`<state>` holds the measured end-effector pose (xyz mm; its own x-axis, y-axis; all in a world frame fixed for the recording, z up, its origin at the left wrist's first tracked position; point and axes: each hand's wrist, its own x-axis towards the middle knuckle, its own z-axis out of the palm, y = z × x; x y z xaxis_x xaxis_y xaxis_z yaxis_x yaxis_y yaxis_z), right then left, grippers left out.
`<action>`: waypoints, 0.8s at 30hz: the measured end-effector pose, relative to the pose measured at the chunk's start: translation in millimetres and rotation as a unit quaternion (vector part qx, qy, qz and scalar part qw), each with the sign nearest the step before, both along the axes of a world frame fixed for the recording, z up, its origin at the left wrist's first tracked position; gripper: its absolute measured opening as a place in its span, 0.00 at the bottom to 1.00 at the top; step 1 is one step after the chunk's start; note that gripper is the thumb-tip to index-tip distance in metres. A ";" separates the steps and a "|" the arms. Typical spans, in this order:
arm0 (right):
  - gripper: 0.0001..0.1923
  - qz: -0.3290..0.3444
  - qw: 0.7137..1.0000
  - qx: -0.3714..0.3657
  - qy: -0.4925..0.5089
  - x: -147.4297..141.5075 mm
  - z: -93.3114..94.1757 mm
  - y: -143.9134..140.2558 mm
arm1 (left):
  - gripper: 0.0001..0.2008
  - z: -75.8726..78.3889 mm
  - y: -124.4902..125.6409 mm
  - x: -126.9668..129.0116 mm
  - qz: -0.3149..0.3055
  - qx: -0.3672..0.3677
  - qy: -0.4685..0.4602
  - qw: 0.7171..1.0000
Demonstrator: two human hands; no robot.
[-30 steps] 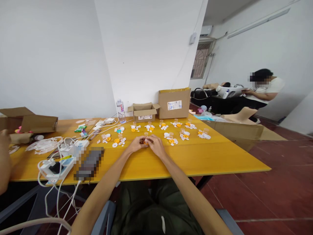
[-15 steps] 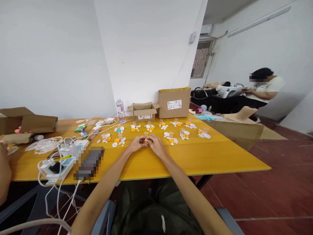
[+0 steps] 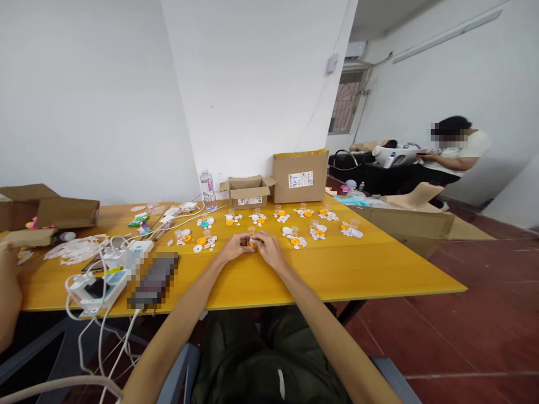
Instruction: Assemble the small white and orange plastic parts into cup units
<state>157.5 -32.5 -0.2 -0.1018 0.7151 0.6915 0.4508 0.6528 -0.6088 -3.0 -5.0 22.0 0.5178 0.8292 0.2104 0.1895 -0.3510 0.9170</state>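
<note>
Both my hands meet over the middle of the yellow table (image 3: 337, 269). My left hand (image 3: 234, 247) and my right hand (image 3: 268, 249) pinch the same small orange part (image 3: 251, 243) between their fingertips. Most of the part is hidden by my fingers. Just beyond my hands lie several small groups of white and orange plastic pieces (image 3: 295, 238) with clear little cups, laid out in rows across the table.
Two cardboard boxes (image 3: 300, 177) and a water bottle (image 3: 207, 190) stand at the far edge. Chargers, white cables (image 3: 101, 269) and a blurred device lie at left, beside another person's arm (image 3: 8, 292). A seated person (image 3: 452, 151) works at the far right.
My hands stay together on the small part with only slight finger movement. The other person's arm at the left edge has drawn back a little.
</note>
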 end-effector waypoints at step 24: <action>0.07 -0.065 0.997 -0.028 -0.029 -2.7 1.0 -1.2 | 0.15 3.9 -3.6 2.6 -0.007 0.026 -0.008 1.000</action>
<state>154.8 -33.8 0.8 -0.0448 0.7620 0.6460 0.5646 0.5528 -0.6129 -0.3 -8.6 25.9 0.5255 0.8096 0.2614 0.1695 -0.4007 0.9004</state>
